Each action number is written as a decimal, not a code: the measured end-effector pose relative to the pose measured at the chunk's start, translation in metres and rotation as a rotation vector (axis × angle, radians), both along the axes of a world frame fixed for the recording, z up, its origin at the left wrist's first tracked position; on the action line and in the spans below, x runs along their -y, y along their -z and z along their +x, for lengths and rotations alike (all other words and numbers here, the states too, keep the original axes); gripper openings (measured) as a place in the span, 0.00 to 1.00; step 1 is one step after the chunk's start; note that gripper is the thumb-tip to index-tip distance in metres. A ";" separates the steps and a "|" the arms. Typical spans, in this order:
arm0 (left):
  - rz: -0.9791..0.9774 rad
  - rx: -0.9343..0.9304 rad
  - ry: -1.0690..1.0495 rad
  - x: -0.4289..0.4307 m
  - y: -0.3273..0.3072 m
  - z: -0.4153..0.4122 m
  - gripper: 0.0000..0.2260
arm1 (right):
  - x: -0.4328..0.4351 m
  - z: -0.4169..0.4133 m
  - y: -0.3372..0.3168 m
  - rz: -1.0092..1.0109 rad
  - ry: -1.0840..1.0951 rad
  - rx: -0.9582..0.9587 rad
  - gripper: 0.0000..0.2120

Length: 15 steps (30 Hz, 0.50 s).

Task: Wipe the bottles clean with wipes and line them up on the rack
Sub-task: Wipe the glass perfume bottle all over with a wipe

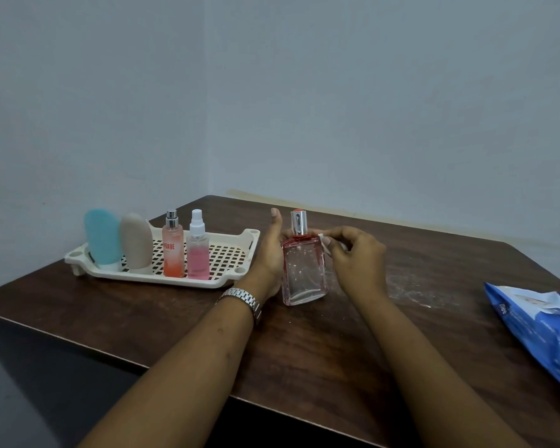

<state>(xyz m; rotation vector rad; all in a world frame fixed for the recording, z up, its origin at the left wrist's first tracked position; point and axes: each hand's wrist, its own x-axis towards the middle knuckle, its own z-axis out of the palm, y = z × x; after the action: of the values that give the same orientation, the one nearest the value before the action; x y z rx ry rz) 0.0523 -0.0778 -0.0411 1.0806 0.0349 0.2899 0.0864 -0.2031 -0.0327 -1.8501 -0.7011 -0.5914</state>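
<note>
Step in hand: I judge this to be the wiping of the last bottle; four bottles already stand in the rack (236, 236).
Left hand: my left hand (269, 257) holds the perfume bottle (304, 273) by its left edge, thumb sticking up clear of the glass.
Right hand: my right hand (356, 260) pinches a small white wipe (324, 244) against the bottle's upper right shoulder.
Where the bottle is: between both hands, above the desk (304, 350) just right of the rack; I cannot tell whether its base touches the wood.
Axis and facing: long axis near vertical, top leaning slightly left; silver cap up, broad flat face towards me.
Doing it well: I would keep the left grip firm on the narrow edges, since wet glass will probably slip, draw the wipe down each face, then turn the bottle for the back.
Placement ahead: the free stretch of rack lies right of the pink spray bottle (197, 253); the row there stands cap-up.
Spare wipes: blue pack (537, 321) at the desk's right edge.
</note>
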 end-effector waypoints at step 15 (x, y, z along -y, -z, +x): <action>-0.001 0.026 0.040 0.000 0.001 0.001 0.40 | -0.003 -0.004 0.003 0.022 -0.040 -0.006 0.02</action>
<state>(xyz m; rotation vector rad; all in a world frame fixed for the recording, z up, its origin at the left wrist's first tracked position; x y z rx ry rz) 0.0537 -0.0775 -0.0416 1.0749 -0.0096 0.2679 0.0827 -0.2000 -0.0361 -1.8123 -0.7232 -0.5657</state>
